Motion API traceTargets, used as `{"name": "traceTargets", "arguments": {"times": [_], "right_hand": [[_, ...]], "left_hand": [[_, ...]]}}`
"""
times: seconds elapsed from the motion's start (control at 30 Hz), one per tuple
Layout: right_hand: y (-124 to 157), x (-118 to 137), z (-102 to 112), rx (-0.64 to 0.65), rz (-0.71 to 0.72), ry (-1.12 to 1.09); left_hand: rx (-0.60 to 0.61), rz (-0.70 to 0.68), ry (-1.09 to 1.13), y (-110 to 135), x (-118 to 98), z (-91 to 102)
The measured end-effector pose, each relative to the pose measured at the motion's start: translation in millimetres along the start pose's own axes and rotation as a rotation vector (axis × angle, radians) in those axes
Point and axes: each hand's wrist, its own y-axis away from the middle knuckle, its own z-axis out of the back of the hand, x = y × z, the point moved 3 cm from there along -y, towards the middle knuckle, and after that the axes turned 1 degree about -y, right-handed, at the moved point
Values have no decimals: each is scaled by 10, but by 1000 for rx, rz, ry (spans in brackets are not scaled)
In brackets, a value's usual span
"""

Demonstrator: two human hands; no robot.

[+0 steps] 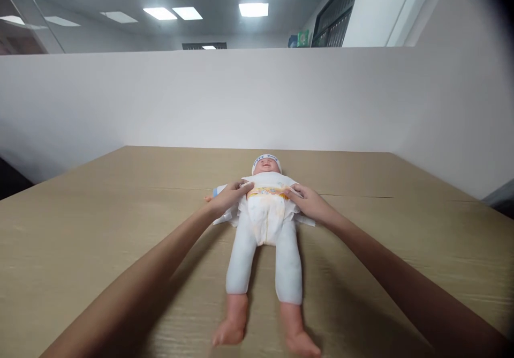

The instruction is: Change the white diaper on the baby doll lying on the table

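A baby doll (236, 264) lies on its back on the wooden table, head away from me and feet toward me. It has a white headband and white clothes. A white diaper (265, 216) with an orange patterned waistband covers its front, and its side tabs stick out unfastened at both hips. My left hand (232, 194) is closed on the diaper's waist edge at the left, thumb on top. At the right, my right hand (307, 200) pinches the other end of the waistband. Fingers under the edge are partly hidden.
The tan tabletop (120, 229) has a seam running across behind the doll. A white partition wall (257, 101) rises at the table's far edge, and another wall (453, 106) stands on the right. Dark objects show at the far left and right edges.
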Motion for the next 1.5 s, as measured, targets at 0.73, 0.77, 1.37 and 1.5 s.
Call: {"name": "traceTargets", "arguments": {"times": [0.73, 0.77, 1.37, 1.5], "right_hand": [[721, -632, 140, -228, -17, 472], [720, -638, 145, -200, -36, 434], [281, 166, -167, -109, 84, -118], [671, 258, -182, -173, 306, -9]], "left_hand": [[22, -626, -823, 247, -627, -754], [22, -631, -824, 243, -618, -755], [29, -586, -766, 207, -567, -764], [37, -562, -734, 179, -542, -778]]}}
